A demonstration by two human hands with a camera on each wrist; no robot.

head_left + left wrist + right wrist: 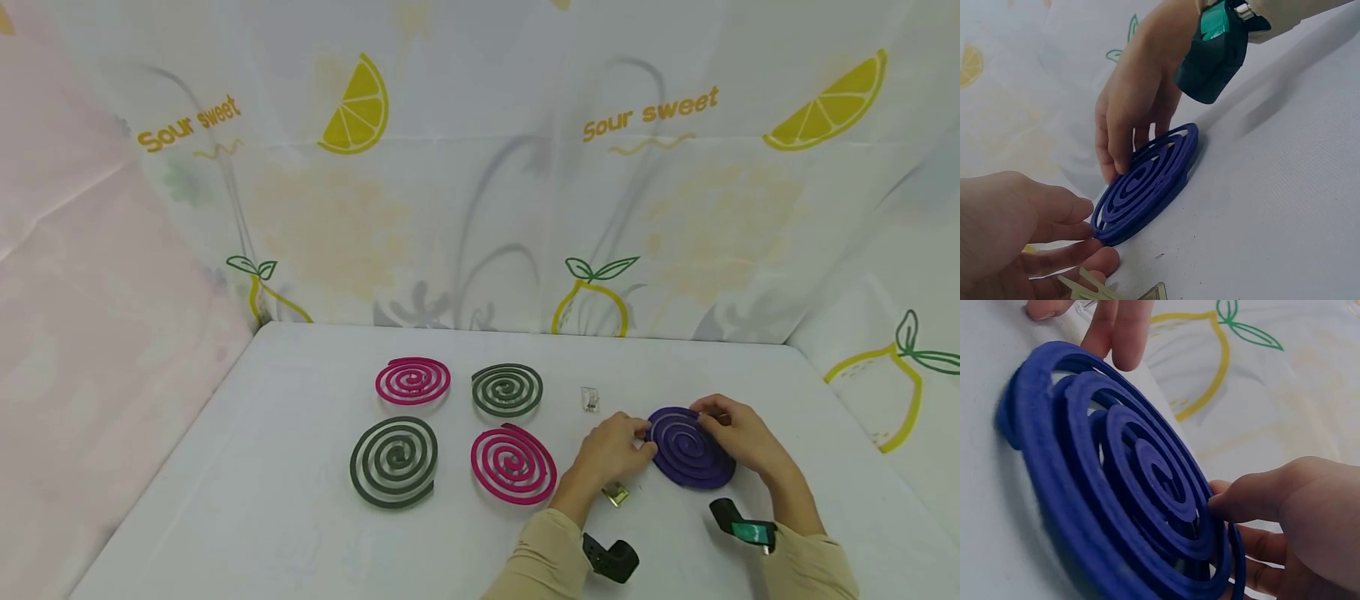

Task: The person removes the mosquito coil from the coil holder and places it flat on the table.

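A dark blue-purple mosquito coil lies at the right of the table, with two nested spirals showing as a thick stack in the right wrist view. My left hand pinches its left edge, thumb at the rim and fingertips lower down, as the left wrist view shows. On the far right side, my right hand grips the rim; in the right wrist view its thumb presses the upper face while the other fingers go behind the coil. A small gold metal stand sits just below my left hand.
To the left lie two pink coils and two dark green coils on the white table. A small silver piece is behind my left hand. Printed cloth hangs along the back.
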